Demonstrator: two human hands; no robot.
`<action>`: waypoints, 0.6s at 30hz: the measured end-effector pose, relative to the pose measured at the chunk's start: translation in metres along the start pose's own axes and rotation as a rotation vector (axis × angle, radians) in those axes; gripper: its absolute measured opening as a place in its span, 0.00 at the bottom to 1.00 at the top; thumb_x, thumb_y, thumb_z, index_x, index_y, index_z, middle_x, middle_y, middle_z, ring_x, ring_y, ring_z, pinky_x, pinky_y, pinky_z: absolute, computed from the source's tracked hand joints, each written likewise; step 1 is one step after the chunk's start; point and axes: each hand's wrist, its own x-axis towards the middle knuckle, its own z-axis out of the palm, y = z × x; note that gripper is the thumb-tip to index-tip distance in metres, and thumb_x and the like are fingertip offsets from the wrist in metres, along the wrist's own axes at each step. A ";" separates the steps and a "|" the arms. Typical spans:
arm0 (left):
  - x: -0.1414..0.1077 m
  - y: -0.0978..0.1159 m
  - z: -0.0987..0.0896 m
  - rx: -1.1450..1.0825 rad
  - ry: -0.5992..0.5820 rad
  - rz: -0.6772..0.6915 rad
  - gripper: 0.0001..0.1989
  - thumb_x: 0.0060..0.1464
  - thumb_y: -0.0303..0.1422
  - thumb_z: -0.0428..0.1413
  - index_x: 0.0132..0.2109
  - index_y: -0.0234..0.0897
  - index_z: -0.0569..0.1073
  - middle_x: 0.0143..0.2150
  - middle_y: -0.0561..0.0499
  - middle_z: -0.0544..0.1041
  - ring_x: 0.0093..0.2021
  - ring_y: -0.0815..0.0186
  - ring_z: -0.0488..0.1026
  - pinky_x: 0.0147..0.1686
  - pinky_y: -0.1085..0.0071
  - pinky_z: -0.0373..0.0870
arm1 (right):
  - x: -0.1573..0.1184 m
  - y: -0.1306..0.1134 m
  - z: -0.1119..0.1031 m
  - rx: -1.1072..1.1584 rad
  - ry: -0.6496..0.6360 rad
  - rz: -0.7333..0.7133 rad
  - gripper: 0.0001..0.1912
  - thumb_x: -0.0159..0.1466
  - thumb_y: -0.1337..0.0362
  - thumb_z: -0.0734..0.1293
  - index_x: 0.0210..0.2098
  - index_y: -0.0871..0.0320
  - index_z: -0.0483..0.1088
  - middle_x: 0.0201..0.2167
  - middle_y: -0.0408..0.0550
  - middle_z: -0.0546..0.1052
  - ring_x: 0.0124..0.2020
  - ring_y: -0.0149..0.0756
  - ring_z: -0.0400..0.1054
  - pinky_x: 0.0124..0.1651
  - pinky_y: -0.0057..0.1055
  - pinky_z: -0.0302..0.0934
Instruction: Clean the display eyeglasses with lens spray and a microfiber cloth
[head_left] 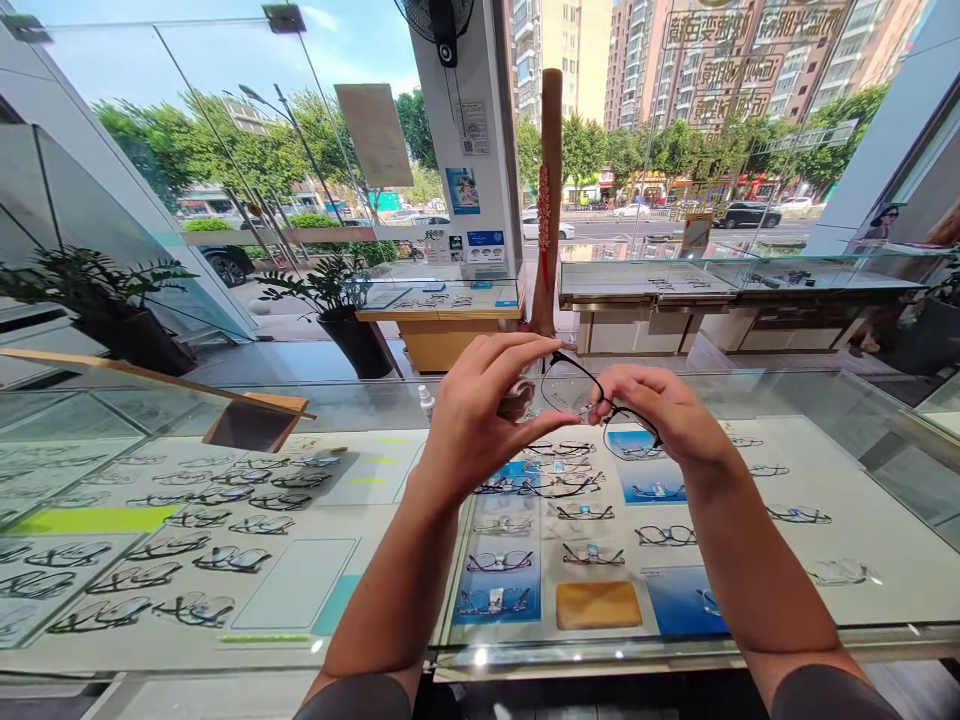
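Black-rimmed eyeglasses [571, 385] are held in the air above the glass display counter [600, 652], between our two hands. Our left hand [487, 390] grips the left lens, fingertips at its upper edge and thumb at its lower one; something pale and bunched shows inside that hand, and we cannot tell what. Our right hand [664, 410] pinches the frame near the bridge, its fingers partly hiding the right lens.

Beneath them, the counter's right section contains rows of spectacles, several lying on blue display cards [495, 535]. An orange-yellow flat rectangle [598, 605] lies at its near side. The left section contains more spectacle frames [225, 495], mostly dark-rimmed, with a lime-green strip [97, 520] and a pale panel with a teal corner [296, 583]. Near the counter's far edge, just left of our left hand, stands a small white bottle [426, 402].

Farther off, to the right, a long glass showcase [645, 295] also contains spectacles, and on the far left two black planters [356, 342] hold leafy green plants [319, 285]. Beyond the windows we see a street with parked cars and trees.
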 end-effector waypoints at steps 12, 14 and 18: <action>-0.008 0.011 0.003 0.014 0.499 -0.321 0.32 0.49 0.47 0.76 0.59 0.46 0.79 0.51 0.47 0.80 0.42 0.60 0.75 0.43 0.62 0.76 | -0.009 -0.011 0.021 -0.751 0.667 -0.541 0.29 0.66 0.48 0.75 0.62 0.49 0.73 0.54 0.52 0.79 0.55 0.51 0.74 0.60 0.52 0.68; -0.007 0.016 0.001 -0.025 0.485 -0.346 0.32 0.50 0.46 0.76 0.59 0.45 0.79 0.52 0.47 0.80 0.43 0.60 0.76 0.42 0.63 0.76 | -0.011 -0.016 0.024 -0.835 0.693 -0.529 0.28 0.67 0.48 0.74 0.63 0.49 0.72 0.54 0.53 0.79 0.54 0.52 0.74 0.60 0.54 0.68; -0.001 0.021 -0.005 -0.100 0.461 -0.401 0.30 0.50 0.48 0.76 0.58 0.45 0.80 0.54 0.45 0.80 0.49 0.57 0.77 0.41 0.63 0.77 | -0.010 -0.027 0.027 -0.906 0.696 -0.478 0.27 0.69 0.49 0.73 0.64 0.47 0.72 0.52 0.52 0.80 0.51 0.51 0.75 0.60 0.55 0.68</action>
